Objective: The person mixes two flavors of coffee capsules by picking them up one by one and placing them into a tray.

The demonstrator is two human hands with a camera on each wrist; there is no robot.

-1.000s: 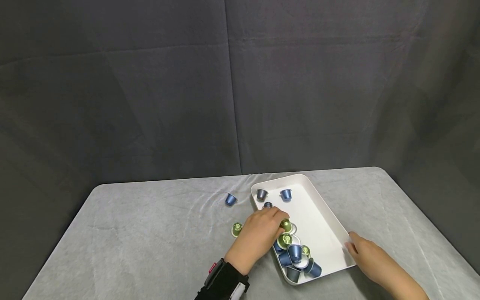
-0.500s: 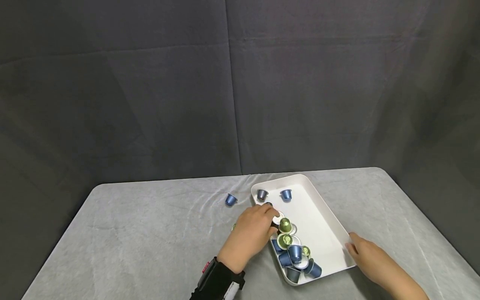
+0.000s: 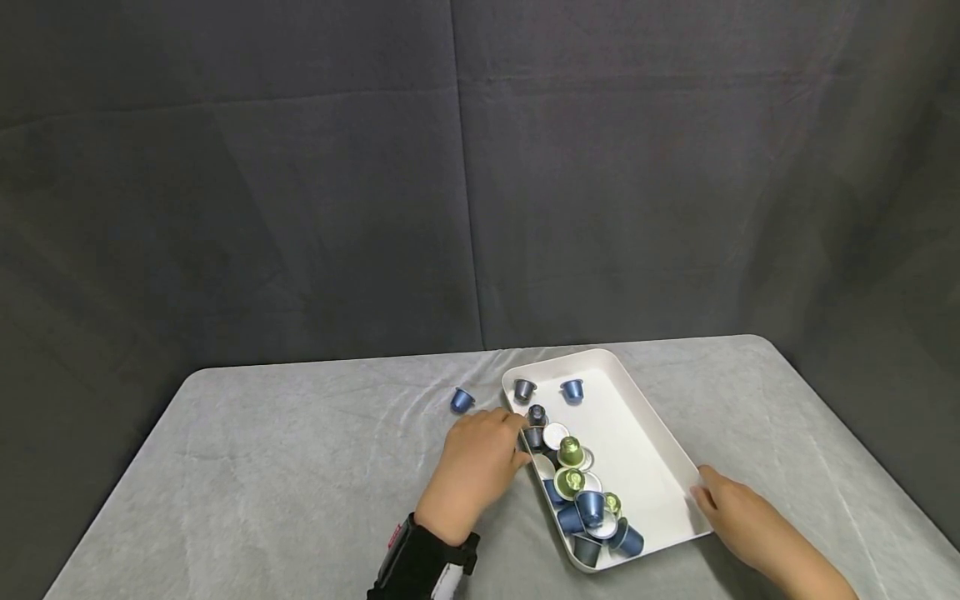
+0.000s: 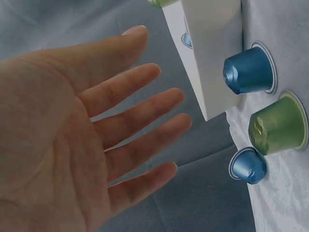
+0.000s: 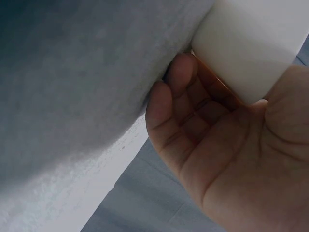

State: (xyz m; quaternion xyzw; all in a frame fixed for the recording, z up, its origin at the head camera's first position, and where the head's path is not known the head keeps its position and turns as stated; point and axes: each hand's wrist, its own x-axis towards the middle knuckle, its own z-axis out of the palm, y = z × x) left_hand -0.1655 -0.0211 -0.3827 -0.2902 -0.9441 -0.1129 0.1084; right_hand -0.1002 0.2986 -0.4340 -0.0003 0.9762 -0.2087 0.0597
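Observation:
My left hand [image 3: 476,458] hovers by the left rim of a white tray [image 3: 637,442], fingers apart and nothing in them. The left wrist view shows the palm of the left hand [image 4: 91,130] beside a blue coffee capsule [image 4: 248,71], a green coffee capsule [image 4: 276,126] and a smaller-looking blue capsule [image 4: 249,166] outside the tray wall [image 4: 212,48]. In the head view the hand hides some of these. My right hand [image 3: 738,517] grips the tray's right edge near its front corner; the right wrist view shows its fingers [image 5: 161,108] curled under the white wall [image 5: 246,48].
Blue, green and dark coffee capsules [image 3: 589,507] are heaped along the tray's left side. A dark capsule [image 3: 524,389] and a blue one [image 3: 572,390] lie at its far end. Another blue capsule [image 3: 462,400] lies on the grey cloth [image 3: 300,467], left of the tray.
My left hand has drawn back leftward from above the heap to outside the tray's rim, uncovering dark and white-lidded capsules. The green capsule on the cloth is now hidden. My right hand keeps its place.

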